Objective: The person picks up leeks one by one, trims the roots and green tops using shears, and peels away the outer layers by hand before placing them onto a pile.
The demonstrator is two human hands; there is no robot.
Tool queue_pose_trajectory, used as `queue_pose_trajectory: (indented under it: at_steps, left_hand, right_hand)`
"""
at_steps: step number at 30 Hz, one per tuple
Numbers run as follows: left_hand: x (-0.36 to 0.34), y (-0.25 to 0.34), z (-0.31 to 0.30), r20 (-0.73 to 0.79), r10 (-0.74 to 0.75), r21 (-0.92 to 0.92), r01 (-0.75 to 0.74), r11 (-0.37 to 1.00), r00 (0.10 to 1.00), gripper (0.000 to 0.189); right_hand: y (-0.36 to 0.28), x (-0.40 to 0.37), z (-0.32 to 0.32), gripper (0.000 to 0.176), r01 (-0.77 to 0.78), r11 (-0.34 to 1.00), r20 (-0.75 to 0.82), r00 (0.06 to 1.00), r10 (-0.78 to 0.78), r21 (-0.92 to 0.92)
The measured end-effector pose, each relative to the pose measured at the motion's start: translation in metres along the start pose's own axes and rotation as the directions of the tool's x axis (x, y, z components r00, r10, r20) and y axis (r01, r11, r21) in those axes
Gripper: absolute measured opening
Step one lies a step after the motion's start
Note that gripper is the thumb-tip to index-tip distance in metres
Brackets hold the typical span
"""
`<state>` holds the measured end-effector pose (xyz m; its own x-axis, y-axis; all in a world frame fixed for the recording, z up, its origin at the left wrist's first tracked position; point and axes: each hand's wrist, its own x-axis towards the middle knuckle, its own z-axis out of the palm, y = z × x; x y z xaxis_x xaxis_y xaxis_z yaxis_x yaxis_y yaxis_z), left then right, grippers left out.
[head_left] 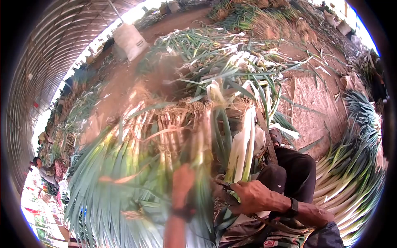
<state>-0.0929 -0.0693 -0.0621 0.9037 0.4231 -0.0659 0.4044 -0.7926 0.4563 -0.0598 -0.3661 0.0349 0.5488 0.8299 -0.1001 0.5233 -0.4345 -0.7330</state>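
Observation:
My left hand (183, 182) is smeared by motion over the green leaves of a big pile of leeks (136, 165), just below their pale stems; its fingers do not show clearly. On the right, above my lap, my right hand (254, 197) is closed around a dark, blade-like tool (225, 187), partly hidden by the fingers. A few peeled white leeks (245, 142) stand beyond this hand, roots up, their green parts right at its fingertips. Brown roots top the stems in the pile.
Trimmed leaves (215, 53) lie heaped ahead. Peeled leeks (343, 182) are laid in a long row to my right, past a flat board (314, 111). A white sack (130, 41) stands at the back left. Another person (47, 171) sits far left.

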Motion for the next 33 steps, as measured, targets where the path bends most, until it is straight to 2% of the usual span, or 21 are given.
queue_pose_trajectory:
  at_steps: [2, 5, 8, 11, 14, 17, 20, 24, 27, 30, 33]
  left_hand:
    - [0.0, -0.002, 0.001, -0.054, -0.021, -0.065, 0.018, 0.998, 0.998, 0.029]
    - [-0.003, 0.017, -0.007, -0.037, -0.069, 0.121, 0.073, 0.99, 0.997, 0.03]
    - [-0.007, 0.02, -0.007, -0.189, 0.155, 0.31, -0.091, 0.946, 0.97, 0.03]
    - [-0.006, 0.016, -0.014, -0.231, 0.367, 0.442, -0.239, 0.864, 0.901, 0.032]
    - [-0.01, 0.005, -0.005, -0.145, 0.285, 0.239, -0.246, 0.939, 0.947, 0.023]
    - [-0.012, -0.002, 0.017, -0.006, 0.145, 0.438, -0.127, 0.89, 0.989, 0.013]
    - [-0.015, 0.028, 0.002, 0.111, 0.116, 0.406, -0.151, 0.901, 0.987, 0.016]
    - [-0.012, 0.028, 0.03, 0.049, 0.203, 0.631, -0.188, 0.752, 0.978, 0.03]
    - [-0.01, 0.031, 0.043, -0.029, 0.204, 0.589, -0.149, 0.794, 0.978, 0.035]
    - [-0.01, 0.029, 0.047, -0.034, 0.178, 0.558, -0.129, 0.82, 0.983, 0.037]
    - [-0.013, 0.021, 0.056, -0.111, 0.25, 0.65, -0.12, 0.751, 0.962, 0.037]
  right_hand:
    - [0.004, 0.003, 0.003, 0.054, -0.008, 1.0, -0.008, 1.0, 0.008, -0.012]
    - [0.007, 0.011, 0.004, 0.055, -0.049, 0.997, 0.013, 0.999, 0.05, -0.061]
    - [0.007, 0.027, 0.001, 0.056, -0.073, 0.995, 0.026, 0.997, 0.075, -0.07]
    - [0.007, 0.037, -0.001, 0.057, -0.103, 0.993, 0.015, 0.994, 0.104, -0.058]
    - [0.008, 0.046, -0.003, 0.058, -0.123, 0.989, -0.034, 0.992, 0.121, -0.08]
    - [0.02, 0.062, 0.002, 0.059, -0.132, 0.983, -0.017, 0.991, 0.131, -0.124]
    - [0.026, 0.074, 0.004, 0.06, -0.133, 0.98, -0.032, 0.991, 0.129, -0.148]
    - [0.019, 0.092, -0.003, 0.061, -0.12, 0.973, -0.036, 0.993, 0.115, -0.195]
    - [0.027, 0.103, -0.001, 0.063, -0.112, 0.97, -0.04, 0.994, 0.106, -0.217]
    - [0.038, 0.114, 0.006, 0.063, -0.092, 0.964, -0.065, 0.995, 0.078, -0.248]
    - [0.052, 0.132, 0.017, 0.061, -0.063, 0.954, -0.13, 0.991, 0.026, -0.292]
